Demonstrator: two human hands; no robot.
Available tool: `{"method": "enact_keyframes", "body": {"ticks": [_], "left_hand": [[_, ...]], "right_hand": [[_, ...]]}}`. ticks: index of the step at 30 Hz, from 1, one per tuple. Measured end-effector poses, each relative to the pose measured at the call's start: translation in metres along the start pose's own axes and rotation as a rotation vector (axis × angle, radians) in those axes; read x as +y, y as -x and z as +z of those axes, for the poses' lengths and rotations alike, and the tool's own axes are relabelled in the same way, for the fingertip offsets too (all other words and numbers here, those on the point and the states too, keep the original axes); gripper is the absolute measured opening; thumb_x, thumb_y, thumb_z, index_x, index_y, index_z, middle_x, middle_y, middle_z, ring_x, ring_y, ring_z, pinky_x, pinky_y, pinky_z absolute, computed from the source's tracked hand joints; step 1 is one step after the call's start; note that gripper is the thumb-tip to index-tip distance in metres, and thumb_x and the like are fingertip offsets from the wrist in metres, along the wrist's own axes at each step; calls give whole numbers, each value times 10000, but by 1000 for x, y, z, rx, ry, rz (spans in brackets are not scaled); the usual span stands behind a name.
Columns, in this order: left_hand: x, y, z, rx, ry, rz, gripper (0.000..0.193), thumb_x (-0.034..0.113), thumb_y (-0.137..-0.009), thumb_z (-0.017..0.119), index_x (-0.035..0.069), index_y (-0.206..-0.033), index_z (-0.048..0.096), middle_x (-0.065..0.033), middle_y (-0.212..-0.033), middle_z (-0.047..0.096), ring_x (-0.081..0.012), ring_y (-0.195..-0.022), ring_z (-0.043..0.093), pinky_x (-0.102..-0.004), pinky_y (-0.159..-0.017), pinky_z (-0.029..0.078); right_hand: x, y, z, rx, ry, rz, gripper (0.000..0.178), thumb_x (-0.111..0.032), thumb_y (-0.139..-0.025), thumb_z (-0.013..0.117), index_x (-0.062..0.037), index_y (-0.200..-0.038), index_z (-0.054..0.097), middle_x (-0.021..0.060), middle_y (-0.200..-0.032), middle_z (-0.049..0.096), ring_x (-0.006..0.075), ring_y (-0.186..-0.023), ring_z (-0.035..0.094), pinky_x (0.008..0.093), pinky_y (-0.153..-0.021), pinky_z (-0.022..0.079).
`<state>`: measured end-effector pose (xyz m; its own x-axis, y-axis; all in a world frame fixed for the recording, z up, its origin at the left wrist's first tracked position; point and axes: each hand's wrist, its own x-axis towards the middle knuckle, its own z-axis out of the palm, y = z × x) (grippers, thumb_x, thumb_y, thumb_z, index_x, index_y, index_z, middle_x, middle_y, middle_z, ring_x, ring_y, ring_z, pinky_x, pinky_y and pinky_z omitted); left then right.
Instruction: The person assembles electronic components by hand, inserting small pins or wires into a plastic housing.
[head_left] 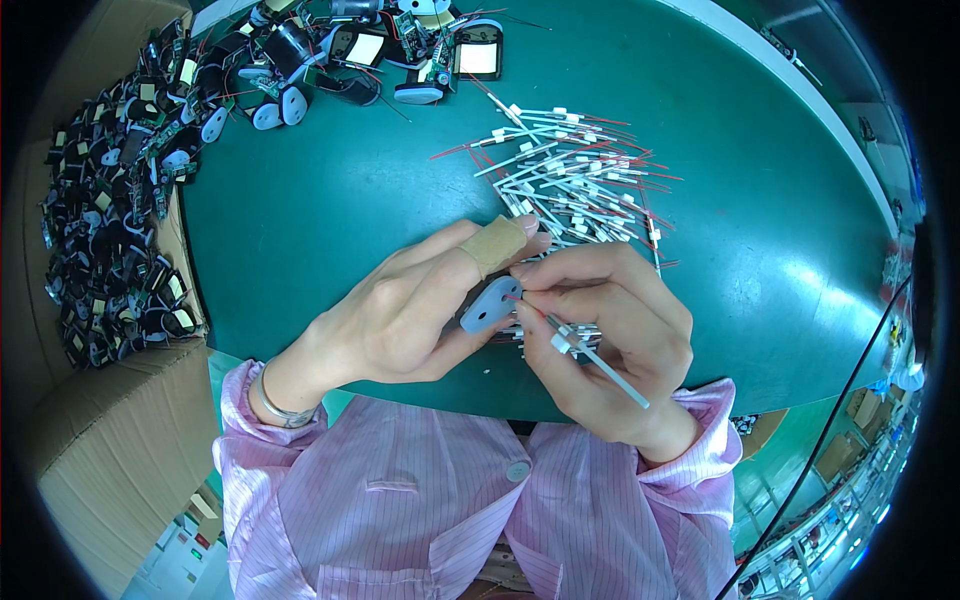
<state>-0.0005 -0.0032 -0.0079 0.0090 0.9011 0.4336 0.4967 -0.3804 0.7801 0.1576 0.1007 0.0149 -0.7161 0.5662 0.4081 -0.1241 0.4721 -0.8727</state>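
Observation:
My left hand (390, 310), with a tan bandage (495, 246) round one finger, is closed on a grey oval end piece (487, 309) with small holes. Whatever is joined behind that piece is hidden by my fingers. My right hand (620, 335) pinches the red wire end of a thin white rod (620, 382) with a small white block on it. Its wire tip meets a hole in the grey piece; how deep it goes I cannot tell. The rod slants down across my right palm. Just beyond both hands lies a loose pile of similar white rods (575, 185) with red wires.
Several black assemblies (345, 50) with grey end pieces, green circuit boards and yellowish pads lie at the far left of the green table (320, 200). A cardboard box (120, 400) full of them stands at the left. A black cable (830, 440) hangs at the right.

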Motion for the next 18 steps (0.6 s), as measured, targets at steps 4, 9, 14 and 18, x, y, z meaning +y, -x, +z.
{"method": "enact_keyframes", "body": {"ticks": [4,9,14,18], "left_hand": [[0,-1,-2,-16,6,6,740,-84,-680,732,-133,-1332,386,-262,-1147,606,-372,-926,643,-396,-771,543],[4,-1,0,7,-31,-23,689,-79,-692,723,-127,-1308,418,-248,-1126,604,-353,-863,626,-394,-725,529],[-1,-1,-5,14,-71,-88,578,-64,-696,728,-116,-1222,494,-219,-1058,602,-345,-838,602,-395,-716,507],[6,-9,-12,-4,-121,-170,530,-7,-675,771,-77,-1157,563,-197,-1121,596,-327,-949,600,-377,-770,504]], "right_hand": [[-2,0,0,-15,12,-13,174,97,-660,713,41,-797,621,130,-897,625,208,-664,643,280,-525,506],[1,0,5,-5,49,-39,187,91,-674,717,46,-829,622,119,-889,613,213,-673,635,282,-543,509],[-9,-7,-4,-83,-36,285,250,60,-711,711,41,-950,640,107,-816,591,189,-629,594,262,-557,471],[-5,0,-7,-23,-146,298,181,41,-774,687,43,-954,668,98,-739,611,180,-621,600,258,-557,460]]}}
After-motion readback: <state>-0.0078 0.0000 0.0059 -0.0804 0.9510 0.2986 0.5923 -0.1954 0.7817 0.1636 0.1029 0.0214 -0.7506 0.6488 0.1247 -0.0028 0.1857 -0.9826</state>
